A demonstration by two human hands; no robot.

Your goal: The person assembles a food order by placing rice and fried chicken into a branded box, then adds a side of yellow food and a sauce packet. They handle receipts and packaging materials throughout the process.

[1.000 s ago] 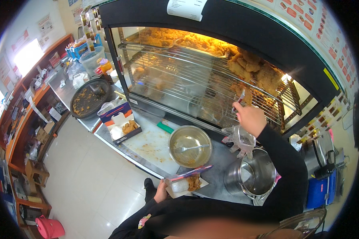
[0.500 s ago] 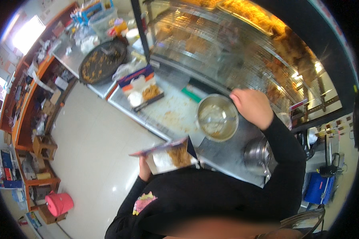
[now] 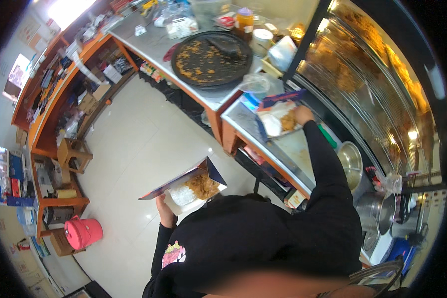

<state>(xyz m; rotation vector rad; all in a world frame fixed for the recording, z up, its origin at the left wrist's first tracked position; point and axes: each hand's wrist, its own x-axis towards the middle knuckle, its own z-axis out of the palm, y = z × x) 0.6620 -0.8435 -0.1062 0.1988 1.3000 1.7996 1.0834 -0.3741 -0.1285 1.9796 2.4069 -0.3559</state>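
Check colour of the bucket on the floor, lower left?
Pink bucket, with a matching pink lid; head view shows it.

Food boxes, open: 2, one in your left hand (image 3: 165,212), one on counter by your right hand (image 3: 303,115).
Round dark pans: 1 (image 3: 211,58).
Metal bowls: 1 (image 3: 351,161).
Steel pots: 1 (image 3: 377,216).
Pink buckets: 1 (image 3: 83,232).

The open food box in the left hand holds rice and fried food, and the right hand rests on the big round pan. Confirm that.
Not quite. The left hand does hold the open food box with rice and fried food, but the head view shows the right hand reaching a second open box on the steel counter, not the round pan.
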